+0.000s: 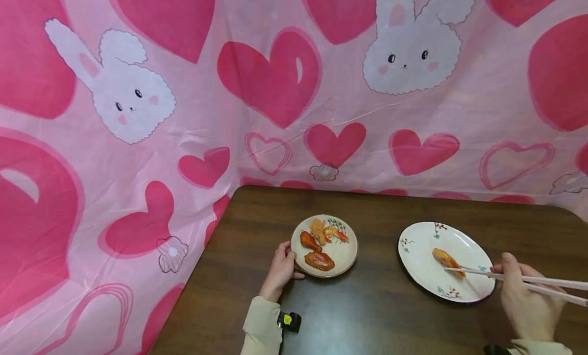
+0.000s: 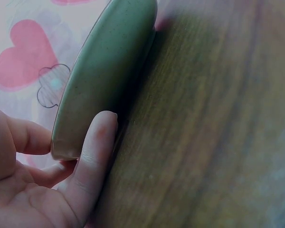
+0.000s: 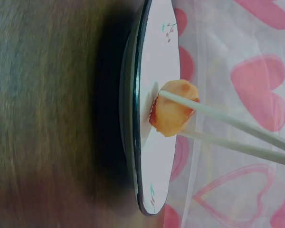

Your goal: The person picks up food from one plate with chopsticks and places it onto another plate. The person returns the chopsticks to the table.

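My left hand (image 1: 281, 267) holds the edge of a small round plate (image 1: 345, 260), thumb (image 2: 96, 147) along its outer side and a finger at the rim. On that plate lie a drumstick (image 1: 310, 241), a glazed chicken wing (image 1: 319, 261), a shrimp (image 1: 336, 235) and a crumbed fried piece (image 1: 318, 229). My right hand (image 1: 528, 304) grips a pair of pale chopsticks (image 1: 533, 279). Their tips reach a golden-brown food piece (image 1: 447, 262) over the large white plate (image 1: 420, 265). In the right wrist view, the chopsticks (image 3: 228, 116) lie at two sides of the food piece (image 3: 175, 111).
Both plates stand on a dark brown wooden table (image 1: 358, 314), the large one to the right. A pink curtain (image 1: 340, 104) with hearts and rabbits hangs behind the table and along its left side. A black wrist strap (image 1: 290, 321) shows at the left cuff.
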Motion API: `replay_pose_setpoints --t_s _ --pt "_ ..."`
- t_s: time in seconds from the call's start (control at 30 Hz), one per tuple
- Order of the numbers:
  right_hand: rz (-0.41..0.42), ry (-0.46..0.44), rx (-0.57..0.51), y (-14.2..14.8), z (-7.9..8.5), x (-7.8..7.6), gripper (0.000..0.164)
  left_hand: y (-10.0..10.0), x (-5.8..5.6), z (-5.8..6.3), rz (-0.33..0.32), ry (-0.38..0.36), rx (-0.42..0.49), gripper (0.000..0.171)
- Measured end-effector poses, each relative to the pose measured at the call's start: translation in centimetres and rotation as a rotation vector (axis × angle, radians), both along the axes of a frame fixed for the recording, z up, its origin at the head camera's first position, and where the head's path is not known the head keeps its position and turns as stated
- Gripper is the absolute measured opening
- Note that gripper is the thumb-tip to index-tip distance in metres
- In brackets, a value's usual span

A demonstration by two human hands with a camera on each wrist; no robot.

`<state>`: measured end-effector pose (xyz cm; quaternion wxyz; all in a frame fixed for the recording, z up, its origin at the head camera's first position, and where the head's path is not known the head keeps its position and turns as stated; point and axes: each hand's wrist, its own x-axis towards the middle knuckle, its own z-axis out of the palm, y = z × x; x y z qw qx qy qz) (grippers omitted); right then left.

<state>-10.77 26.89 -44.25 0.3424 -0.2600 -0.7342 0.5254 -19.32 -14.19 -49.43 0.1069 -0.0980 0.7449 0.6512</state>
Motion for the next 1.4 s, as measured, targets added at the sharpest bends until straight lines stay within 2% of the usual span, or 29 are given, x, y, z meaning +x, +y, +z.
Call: replay_pose_setpoints --t_s 0.2,0.37,0.57,0.73,1.0,1.2,1.4 --pt "0.027 0.050 0.091 0.0 -0.4 -0.3 0.018 -0.1 -0.1 -0.2 0.008 0.003 -0.008 0.042" --pt "0.000 0.092 0.155 0.0 -1.0 -0.6 0.018 -0.1 0.0 -0.2 0.011 -0.002 -0.012 0.042" --pt "-0.046 0.171 0.035 0.0 -1.4 -0.4 0.021 -0.1 0.0 -0.2 0.006 0.009 0.001 0.043" --pt "-0.087 0.222 -0.014 0.1 -1.2 -0.3 0.022 0.0 0.0 -0.2 0.004 0.022 0.004 0.043" --pt "-0.119 0.228 -0.138 0.2 -0.9 -0.2 0.023 -0.1 -0.1 -0.4 0.003 0.013 -0.001 0.043" --pt "-0.111 0.325 -0.240 0.0 -0.6 -0.1 0.021 -0.1 -0.1 -0.5 0.002 0.013 0.000 0.043" --pt "-0.122 0.379 -0.237 -0.1 -0.4 -0.1 0.021 -0.1 -0.1 -0.5 0.002 0.017 0.000 0.043"
